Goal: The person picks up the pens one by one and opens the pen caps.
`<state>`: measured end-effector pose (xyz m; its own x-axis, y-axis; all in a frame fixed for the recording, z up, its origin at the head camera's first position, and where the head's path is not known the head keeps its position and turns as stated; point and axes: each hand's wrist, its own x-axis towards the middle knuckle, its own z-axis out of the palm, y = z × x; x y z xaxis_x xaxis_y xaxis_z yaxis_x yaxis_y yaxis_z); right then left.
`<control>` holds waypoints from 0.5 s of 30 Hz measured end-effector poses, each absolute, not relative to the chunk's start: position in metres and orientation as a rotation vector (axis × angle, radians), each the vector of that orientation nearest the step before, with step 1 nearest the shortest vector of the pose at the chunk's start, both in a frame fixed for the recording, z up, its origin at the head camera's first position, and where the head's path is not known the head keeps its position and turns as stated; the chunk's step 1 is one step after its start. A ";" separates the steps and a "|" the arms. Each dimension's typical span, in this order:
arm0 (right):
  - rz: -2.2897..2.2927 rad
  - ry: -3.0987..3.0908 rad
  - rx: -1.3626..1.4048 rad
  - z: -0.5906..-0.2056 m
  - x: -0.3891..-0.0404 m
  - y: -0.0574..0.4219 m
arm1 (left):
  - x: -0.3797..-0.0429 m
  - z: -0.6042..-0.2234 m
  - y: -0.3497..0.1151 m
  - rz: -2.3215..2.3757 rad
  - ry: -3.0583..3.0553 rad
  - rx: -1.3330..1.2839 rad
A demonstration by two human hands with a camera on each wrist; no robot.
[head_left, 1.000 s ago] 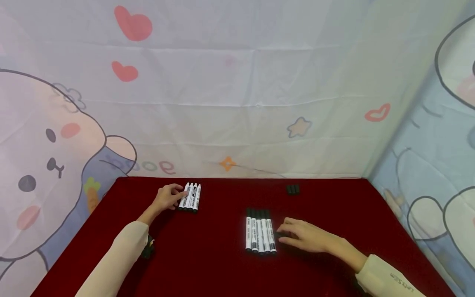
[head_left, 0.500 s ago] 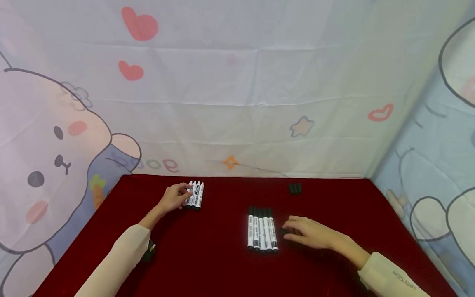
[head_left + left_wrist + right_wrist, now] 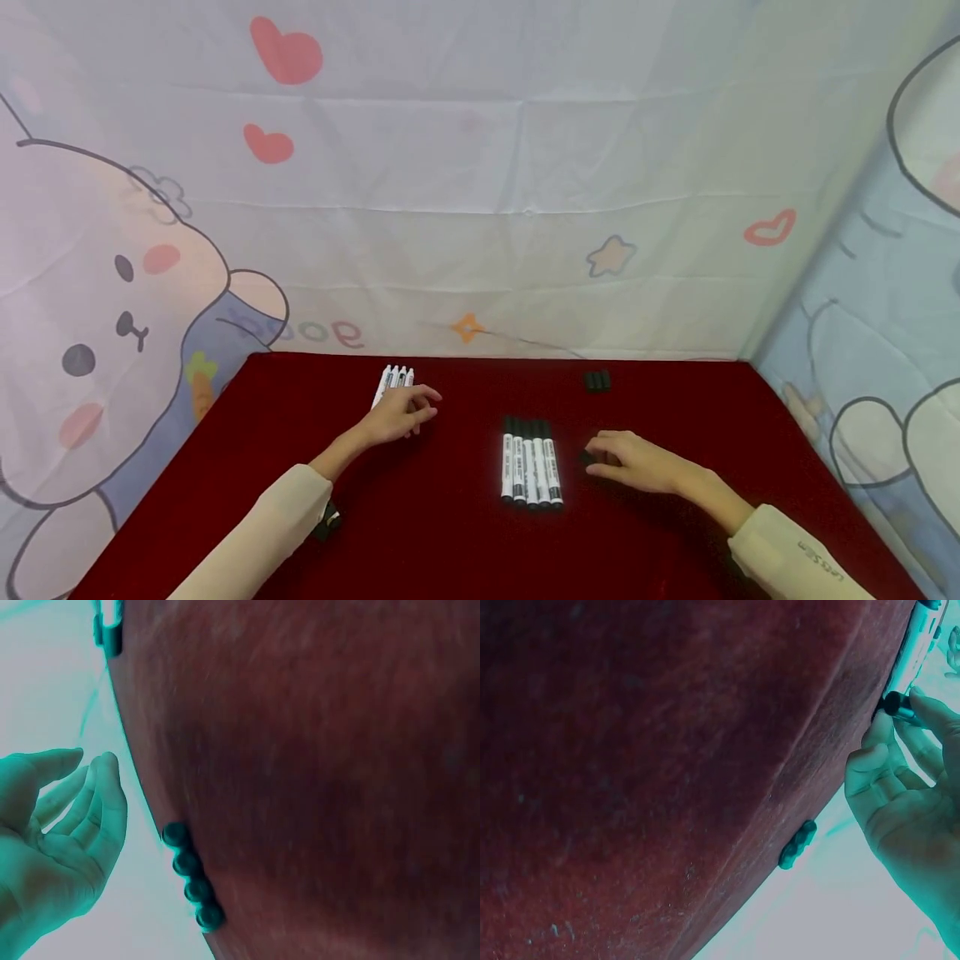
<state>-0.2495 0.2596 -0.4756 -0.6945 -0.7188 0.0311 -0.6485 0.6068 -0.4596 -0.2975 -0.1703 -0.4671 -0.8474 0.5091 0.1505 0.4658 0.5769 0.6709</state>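
Note:
My left hand hovers over the red cloth with loosely bent fingers, holding nothing. It overlaps the near part of a row of uncapped white markers; their black rear ends show in the left wrist view. In the right wrist view, the thumb and fingers of my right hand pinch a small black marker cap. From the head, that hand is just right of several white markers lying side by side with black caps on their far ends.
Farther back on the red-covered table lie 3 black caps in a row. A printed cloth backdrop rises behind the table's far edge, and another printed panel stands on the right.
My left hand has come away from the uncapped markers and moved right. My right hand, with the cap, has drifted slightly right, away from the capped markers.

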 end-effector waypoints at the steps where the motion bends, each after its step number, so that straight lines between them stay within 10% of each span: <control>1: -0.666 2.676 -1.160 -0.475 -0.250 0.261 | -0.296 -0.468 -0.166 1.112 2.745 0.872; 15: -0.665 2.726 -1.149 -0.470 -0.257 0.273 | -0.282 -0.469 -0.123 0.990 2.627 1.062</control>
<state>-0.2569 0.2726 -0.4696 -0.7078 -0.7032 0.0672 -0.6552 0.6180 -0.4346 -0.2819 -0.1231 -0.4686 -0.7412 0.6623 0.1096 0.5700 0.5347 0.6238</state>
